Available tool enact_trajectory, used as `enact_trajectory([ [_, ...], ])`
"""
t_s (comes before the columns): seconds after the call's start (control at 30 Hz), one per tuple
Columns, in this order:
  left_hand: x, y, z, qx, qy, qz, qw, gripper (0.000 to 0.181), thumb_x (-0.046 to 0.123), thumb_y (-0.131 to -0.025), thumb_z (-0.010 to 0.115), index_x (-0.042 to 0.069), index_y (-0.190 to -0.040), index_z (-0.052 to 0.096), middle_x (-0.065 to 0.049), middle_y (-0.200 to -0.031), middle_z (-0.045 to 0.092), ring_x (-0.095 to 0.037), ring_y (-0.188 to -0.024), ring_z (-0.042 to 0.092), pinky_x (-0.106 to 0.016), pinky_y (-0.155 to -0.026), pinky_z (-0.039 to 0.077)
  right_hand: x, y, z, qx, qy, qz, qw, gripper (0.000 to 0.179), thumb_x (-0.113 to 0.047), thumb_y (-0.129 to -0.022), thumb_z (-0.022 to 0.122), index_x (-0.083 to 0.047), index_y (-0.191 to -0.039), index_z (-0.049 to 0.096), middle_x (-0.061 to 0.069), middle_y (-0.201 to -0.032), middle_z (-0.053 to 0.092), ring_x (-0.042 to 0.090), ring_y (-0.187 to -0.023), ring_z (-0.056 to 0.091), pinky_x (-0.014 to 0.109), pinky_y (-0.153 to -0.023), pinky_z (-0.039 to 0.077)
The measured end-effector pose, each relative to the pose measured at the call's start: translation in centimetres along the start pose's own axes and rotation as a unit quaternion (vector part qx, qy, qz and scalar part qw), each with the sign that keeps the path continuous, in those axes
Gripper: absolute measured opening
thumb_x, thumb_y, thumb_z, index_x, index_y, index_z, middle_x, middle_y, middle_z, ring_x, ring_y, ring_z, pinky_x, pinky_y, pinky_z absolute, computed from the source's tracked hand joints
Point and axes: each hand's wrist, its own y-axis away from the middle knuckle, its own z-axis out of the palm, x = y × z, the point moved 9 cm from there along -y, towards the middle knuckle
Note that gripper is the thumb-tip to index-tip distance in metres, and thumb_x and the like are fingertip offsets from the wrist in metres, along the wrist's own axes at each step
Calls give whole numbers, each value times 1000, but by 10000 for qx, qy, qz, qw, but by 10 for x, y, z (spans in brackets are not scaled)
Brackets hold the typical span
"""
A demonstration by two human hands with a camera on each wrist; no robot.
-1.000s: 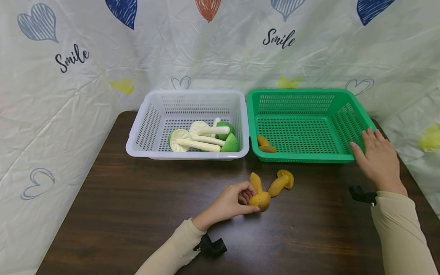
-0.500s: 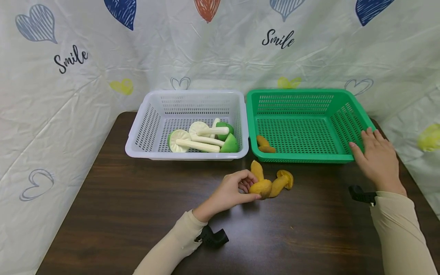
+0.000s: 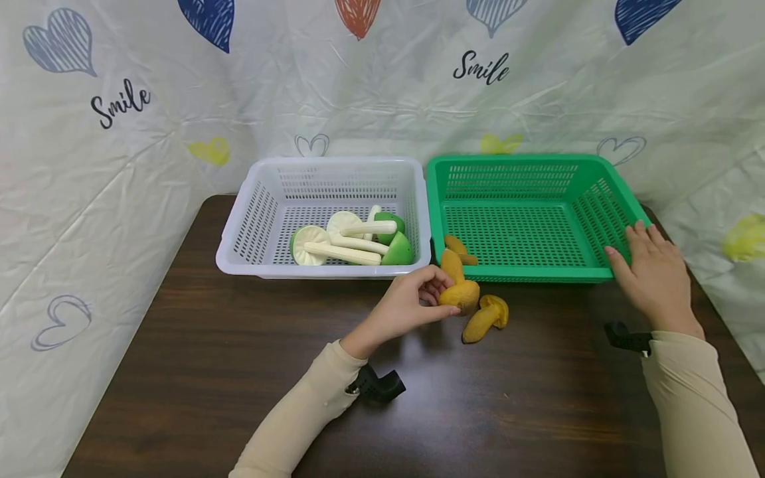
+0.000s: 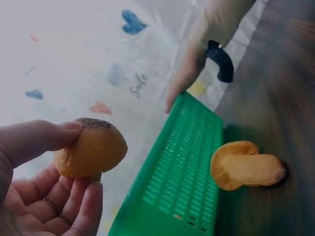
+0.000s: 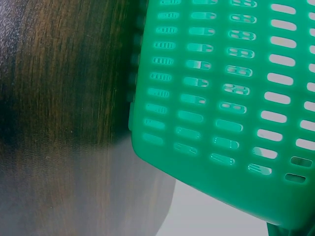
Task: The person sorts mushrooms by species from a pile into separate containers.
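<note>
My left hand (image 3: 412, 300) pinches a yellow-brown toy mushroom (image 3: 460, 296) by its cap, thumb on one side and fingers on the other. The mushroom is held above the table, its stem overlapping the front left corner of the green basket (image 3: 532, 273) in the head view. A second yellow-brown mushroom (image 3: 484, 320) lies on the table just in front of that basket; the left wrist view shows it beside the basket's wall. My right hand (image 3: 653, 279) rests on the green basket's right rim with its fingers extended. The right wrist view shows the basket but not the hand.
Yellow-brown mushrooms (image 3: 457, 247) lie in the green basket's front left corner. To the left, touching or nearly touching it, stands a white basket (image 3: 323, 271) with several green-capped white mushrooms (image 3: 352, 244). Behind both hangs a printed cloth (image 3: 382, 79). All stand on a dark wooden table (image 3: 227, 372).
My left hand has lifted the mushroom off the table and carried it forward toward the green basket. The right hand has stayed on the basket's rim.
</note>
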Motion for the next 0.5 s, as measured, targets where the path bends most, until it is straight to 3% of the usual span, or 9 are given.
enact_trajectory([
  [0.23,-1,-8,1,-22,241,-140,9996,30,4,-79,75,-1,-104,59,-8,-92,60,-8,-81,55,-20,-73,50,1,0,-1,-23,53,-22,10000,71,-42,-102,29,15,-142,21,35,-147,16,42,-141,5,56,-110,3],
  [0.5,-1,-11,1,20,261,-168,9995,30,5,-79,75,0,-104,59,-8,-93,59,-9,-82,55,-20,-73,50,-2,-2,2,-418,164,-90,9990,73,-43,-102,27,16,-143,12,38,-147,8,45,-139,-1,57,-110,0],
])
